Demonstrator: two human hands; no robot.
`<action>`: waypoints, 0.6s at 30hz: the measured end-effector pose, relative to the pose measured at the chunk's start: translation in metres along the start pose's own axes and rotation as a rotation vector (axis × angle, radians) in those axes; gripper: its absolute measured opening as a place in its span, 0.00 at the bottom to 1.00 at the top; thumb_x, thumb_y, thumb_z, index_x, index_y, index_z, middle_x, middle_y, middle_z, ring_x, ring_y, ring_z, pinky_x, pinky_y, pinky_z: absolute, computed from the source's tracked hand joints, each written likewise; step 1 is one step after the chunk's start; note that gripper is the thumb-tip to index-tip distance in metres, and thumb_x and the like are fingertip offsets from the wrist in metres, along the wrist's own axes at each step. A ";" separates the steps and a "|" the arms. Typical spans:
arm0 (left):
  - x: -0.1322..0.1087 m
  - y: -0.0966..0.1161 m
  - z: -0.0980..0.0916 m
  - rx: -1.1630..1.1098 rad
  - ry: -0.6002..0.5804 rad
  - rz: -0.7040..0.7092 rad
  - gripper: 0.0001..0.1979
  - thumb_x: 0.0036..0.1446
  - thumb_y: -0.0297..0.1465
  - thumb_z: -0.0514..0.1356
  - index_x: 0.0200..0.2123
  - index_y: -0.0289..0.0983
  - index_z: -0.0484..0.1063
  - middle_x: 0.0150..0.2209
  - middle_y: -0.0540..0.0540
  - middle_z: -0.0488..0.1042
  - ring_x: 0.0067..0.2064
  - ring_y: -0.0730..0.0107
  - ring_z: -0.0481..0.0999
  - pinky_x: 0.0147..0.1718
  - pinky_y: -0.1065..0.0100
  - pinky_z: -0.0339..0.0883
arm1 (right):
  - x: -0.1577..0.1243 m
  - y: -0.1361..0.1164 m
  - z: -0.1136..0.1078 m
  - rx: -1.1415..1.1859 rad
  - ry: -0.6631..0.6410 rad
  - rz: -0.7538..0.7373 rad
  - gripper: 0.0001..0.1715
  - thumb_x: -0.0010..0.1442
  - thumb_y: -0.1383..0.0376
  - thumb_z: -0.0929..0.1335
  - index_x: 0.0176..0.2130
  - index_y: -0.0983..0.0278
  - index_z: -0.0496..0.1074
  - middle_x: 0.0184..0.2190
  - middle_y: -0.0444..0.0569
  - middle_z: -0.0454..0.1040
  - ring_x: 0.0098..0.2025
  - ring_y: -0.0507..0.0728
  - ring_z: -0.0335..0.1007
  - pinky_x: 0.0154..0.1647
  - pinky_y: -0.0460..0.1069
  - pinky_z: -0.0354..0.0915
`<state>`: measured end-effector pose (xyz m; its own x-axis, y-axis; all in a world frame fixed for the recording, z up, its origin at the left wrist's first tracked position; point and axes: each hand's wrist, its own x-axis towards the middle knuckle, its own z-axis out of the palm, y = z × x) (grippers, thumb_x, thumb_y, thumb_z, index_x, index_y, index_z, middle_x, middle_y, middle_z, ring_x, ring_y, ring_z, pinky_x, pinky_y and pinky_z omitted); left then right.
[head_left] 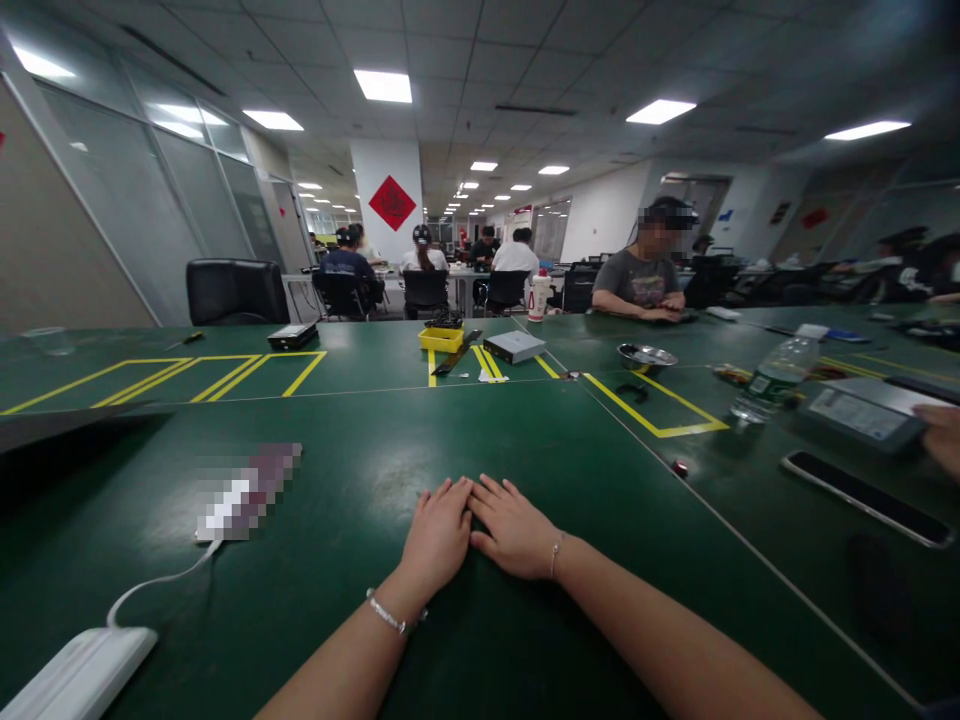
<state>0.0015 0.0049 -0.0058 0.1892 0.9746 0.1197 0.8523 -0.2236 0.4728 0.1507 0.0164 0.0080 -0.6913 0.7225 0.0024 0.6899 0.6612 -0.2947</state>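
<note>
My left hand [437, 537] lies palm down on the green tabletop [352, 610], its fingers stretched forward and holding nothing. Beside it rests my right hand [515, 528], also flat and open, and the two touch around the index fingertips. A silvery bracelet [387, 612] circles the left wrist, and a thin chain [556, 555] the right one. Left of my hands lies a phone-like flat thing [277, 470], partly blurred out, with a white cable [161, 580] running to a white block [82, 675].
Farther back are a yellow tray [441, 340], a grey metal box [514, 347], a black box [292, 336] and a metal bowl [646, 356]. To the right are a water bottle [780, 375] and a phone [866, 498]. A person [641, 270] sits across the table.
</note>
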 end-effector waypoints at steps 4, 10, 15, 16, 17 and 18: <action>-0.001 0.003 -0.003 0.018 -0.023 -0.005 0.24 0.52 0.29 0.46 0.54 0.42 0.55 0.56 0.49 0.58 0.58 0.65 0.51 0.56 0.55 0.41 | 0.003 0.008 -0.009 0.023 0.051 -0.065 0.31 0.55 0.56 0.57 0.56 0.62 0.52 0.57 0.50 0.54 0.58 0.58 0.44 0.57 0.54 0.43; -0.003 0.004 -0.007 -0.038 0.004 -0.007 0.24 0.50 0.31 0.50 0.52 0.41 0.58 0.54 0.47 0.61 0.58 0.64 0.52 0.56 0.56 0.40 | -0.021 0.073 -0.048 -0.221 0.371 0.454 0.21 0.55 0.63 0.58 0.46 0.66 0.66 0.45 0.56 0.66 0.48 0.60 0.58 0.49 0.54 0.54; -0.003 0.003 -0.006 -0.076 0.019 -0.005 0.22 0.49 0.31 0.52 0.50 0.43 0.61 0.54 0.48 0.62 0.58 0.62 0.53 0.56 0.54 0.40 | -0.081 0.152 -0.073 -0.384 0.540 1.151 0.25 0.52 0.57 0.59 0.45 0.69 0.66 0.43 0.65 0.62 0.45 0.68 0.58 0.38 0.59 0.60; -0.003 0.003 -0.006 -0.078 0.021 -0.004 0.21 0.49 0.31 0.52 0.49 0.43 0.61 0.54 0.49 0.62 0.58 0.62 0.53 0.56 0.53 0.40 | -0.091 0.164 -0.072 -0.353 0.551 1.241 0.27 0.52 0.55 0.58 0.45 0.69 0.66 0.43 0.66 0.62 0.45 0.69 0.58 0.37 0.59 0.60; -0.003 0.003 -0.006 -0.077 0.023 -0.004 0.21 0.49 0.31 0.52 0.49 0.43 0.62 0.54 0.49 0.62 0.58 0.62 0.53 0.56 0.53 0.40 | -0.100 0.175 -0.070 -0.314 0.553 1.307 0.28 0.51 0.54 0.58 0.45 0.69 0.66 0.43 0.66 0.61 0.45 0.69 0.58 0.35 0.59 0.61; -0.003 0.003 -0.006 -0.073 0.024 -0.003 0.21 0.49 0.31 0.52 0.48 0.43 0.62 0.53 0.49 0.62 0.58 0.62 0.53 0.56 0.53 0.40 | -0.107 0.183 -0.067 -0.275 0.545 1.348 0.29 0.51 0.53 0.58 0.45 0.69 0.66 0.43 0.67 0.61 0.45 0.70 0.59 0.34 0.59 0.61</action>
<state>0.0005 0.0015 0.0001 0.1741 0.9750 0.1383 0.8149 -0.2215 0.5357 0.3653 0.0739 0.0181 0.6099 0.7523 0.2492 0.7924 -0.5828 -0.1802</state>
